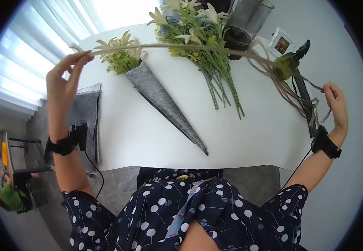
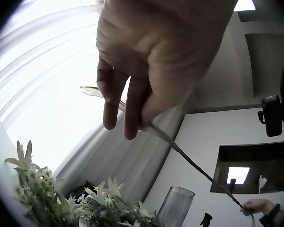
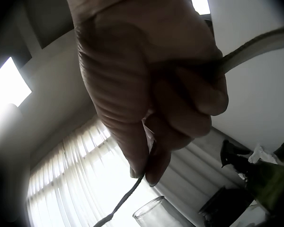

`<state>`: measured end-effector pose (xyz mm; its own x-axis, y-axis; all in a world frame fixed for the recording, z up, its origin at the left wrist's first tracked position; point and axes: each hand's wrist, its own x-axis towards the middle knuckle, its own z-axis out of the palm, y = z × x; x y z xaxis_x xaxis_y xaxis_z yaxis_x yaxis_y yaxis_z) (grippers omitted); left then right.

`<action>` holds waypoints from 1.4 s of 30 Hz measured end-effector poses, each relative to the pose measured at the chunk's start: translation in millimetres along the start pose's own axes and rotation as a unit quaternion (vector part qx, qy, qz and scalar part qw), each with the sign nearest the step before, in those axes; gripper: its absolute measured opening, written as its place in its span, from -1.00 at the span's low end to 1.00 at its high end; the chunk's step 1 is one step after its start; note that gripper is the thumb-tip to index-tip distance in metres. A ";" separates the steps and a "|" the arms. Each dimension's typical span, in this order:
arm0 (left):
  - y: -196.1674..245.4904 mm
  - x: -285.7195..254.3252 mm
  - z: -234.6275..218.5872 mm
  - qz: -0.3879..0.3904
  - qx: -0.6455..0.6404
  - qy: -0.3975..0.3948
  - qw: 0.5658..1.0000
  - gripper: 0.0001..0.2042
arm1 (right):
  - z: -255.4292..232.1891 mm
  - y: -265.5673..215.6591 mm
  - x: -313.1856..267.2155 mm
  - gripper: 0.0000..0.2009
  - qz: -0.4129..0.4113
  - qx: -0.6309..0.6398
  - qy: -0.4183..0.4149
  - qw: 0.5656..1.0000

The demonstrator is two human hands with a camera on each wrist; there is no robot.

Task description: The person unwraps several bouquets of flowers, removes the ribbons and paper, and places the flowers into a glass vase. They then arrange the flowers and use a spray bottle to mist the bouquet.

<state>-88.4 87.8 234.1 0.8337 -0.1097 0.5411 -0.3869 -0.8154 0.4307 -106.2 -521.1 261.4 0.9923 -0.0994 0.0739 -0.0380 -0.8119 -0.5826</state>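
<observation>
A long greyish-beige ribbon (image 1: 181, 46) stretches through the air between both hands, above the table. My left hand (image 1: 64, 79) pinches it near one end between thumb and fingertips, and a short tail sticks out past the fingers. At the right, my right hand (image 1: 335, 100) grips the ribbon with curled fingers; thumb and forefinger pinch it in the right wrist view. More ribbon hangs in loose loops (image 1: 284, 94) near the right hand. Below the span lies a bouquet with white lilies (image 1: 123, 56), its stems rolled in a grey wrapping sheet (image 1: 158, 94) tapering to a point.
Loose flower stems (image 1: 215, 62) with white blooms lie at the table's back. Behind them stand a glass vase (image 1: 252, 16) and a dark pot (image 1: 236, 39). A green bottle (image 1: 286, 66) and a white picture frame (image 1: 281, 42) sit at right. Folded grey sheets (image 1: 85, 113) hang over the left edge.
</observation>
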 end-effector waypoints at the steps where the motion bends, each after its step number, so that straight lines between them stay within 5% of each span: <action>1: 14.1 1.6 11.0 -0.015 0.021 -0.049 0.998 -0.83 | -0.2 8.0 -4.7 -0.74 0.006 -0.002 0.006 1.000; 3: 37.8 3.3 45.4 0.085 -0.025 -0.110 0.990 -0.79 | -1.5 34.6 -8.1 -0.72 0.082 -0.051 0.005 0.995; 5: 59.7 8.1 81.2 0.230 -0.022 -0.161 0.959 -0.71 | -6.2 83.1 -4.3 -0.69 0.040 -0.036 0.015 0.998; 9: 124.5 18.9 146.5 0.402 -0.046 -0.156 0.901 -0.53 | -11.3 114.7 -2.0 -0.65 0.077 -0.100 0.050 0.991; 14: 189.4 50.0 228.0 0.449 -0.044 -0.166 0.877 -0.43 | -10.1 117.9 4.2 -0.64 0.114 -0.201 0.115 0.966; 17: 204.3 72.2 290.0 0.466 -0.036 -0.128 0.875 -0.41 | -8.2 123.0 11.4 -0.65 0.119 -0.227 0.154 0.954; 18: 204.0 78.2 314.0 0.466 0.026 -0.061 0.882 -0.41 | -6.0 125.9 13.6 -0.65 0.118 -0.232 0.160 0.952; 19: 201.9 80.9 330.1 0.461 0.089 0.006 0.883 -0.41 | -3.0 128.1 16.3 -0.65 0.115 -0.237 0.166 0.950; 22: 193.0 80.4 349.0 0.422 0.225 -0.045 0.877 -0.44 | 8.3 144.3 23.6 -0.65 0.123 -0.264 0.152 0.945; 23: 190.6 79.7 348.5 0.416 0.225 -0.045 0.880 -0.44 | 13.4 142.7 23.4 -0.65 0.118 -0.267 0.149 0.945; 25: 182.0 73.0 344.2 0.422 0.179 -0.080 0.885 -0.48 | 29.1 135.3 22.2 -0.66 -0.047 -0.367 0.259 0.892; 29: 169.3 62.7 284.4 0.442 0.084 -0.112 0.886 -0.63 | 57.0 49.9 27.1 -0.69 -0.114 -0.311 0.241 0.912; 31: 158.3 48.5 245.9 0.358 0.014 -0.188 0.914 -0.79 | 79.4 -8.2 25.3 -0.73 -0.099 -0.115 0.109 0.982; 33: 132.0 30.1 211.8 0.262 -0.037 -0.192 0.945 -0.86 | 107.4 -56.9 20.6 -0.75 -0.117 -0.071 0.036 0.990; 37: 61.6 -4.1 157.5 0.059 -0.050 -0.205 0.976 -0.88 | 174.2 -122.9 9.3 -0.79 -0.223 0.035 -0.129 0.966; 42: -4.4 -42.1 118.3 -0.066 -0.035 -0.172 0.982 -0.84 | 258.8 -175.7 -3.4 -0.66 -0.299 0.020 -0.233 0.925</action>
<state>-75.1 28.8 124.0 0.9578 -0.2002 0.2064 -0.2818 -0.7959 0.5358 -72.3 -229.2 154.1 0.7780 0.6268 0.0420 0.5298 -0.6188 -0.5800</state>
